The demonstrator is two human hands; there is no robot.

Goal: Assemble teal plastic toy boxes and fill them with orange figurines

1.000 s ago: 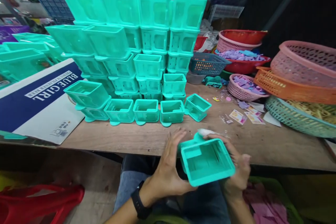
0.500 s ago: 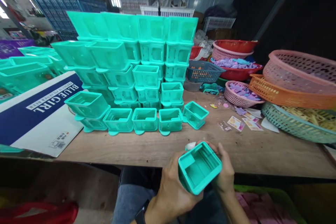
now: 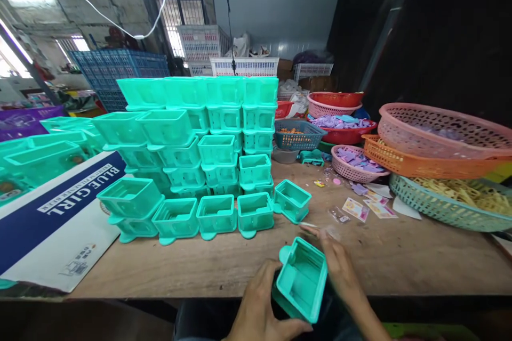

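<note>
My left hand [image 3: 260,306] grips a teal plastic box [image 3: 304,282] from its left side, thumb along the near rim. The box is tilted, its open top facing me, and a rounded tab sticks out at its upper left. Close to the box's right side, my right hand [image 3: 340,264] has its fingers bent leftward over the table. A small pale piece [image 3: 309,225] shows at its fingertips, too blurred to name. Just beyond stands another teal box [image 3: 293,201], at the right end of a row of similar open boxes [image 3: 256,212].
Stacked teal boxes [image 3: 220,117] rise behind the row. A blue and white carton [image 3: 64,224] leans at left. On the right are a pink basket [image 3: 360,170] of purple pieces, stacked larger baskets [image 3: 436,157] and printed cards [image 3: 356,209] on the wooden table [image 3: 160,272].
The view has tilted upward. The box has turned in my left hand, and its tab now shows. My right hand has moved off the box's far side, its fingers now reaching over the table.
</note>
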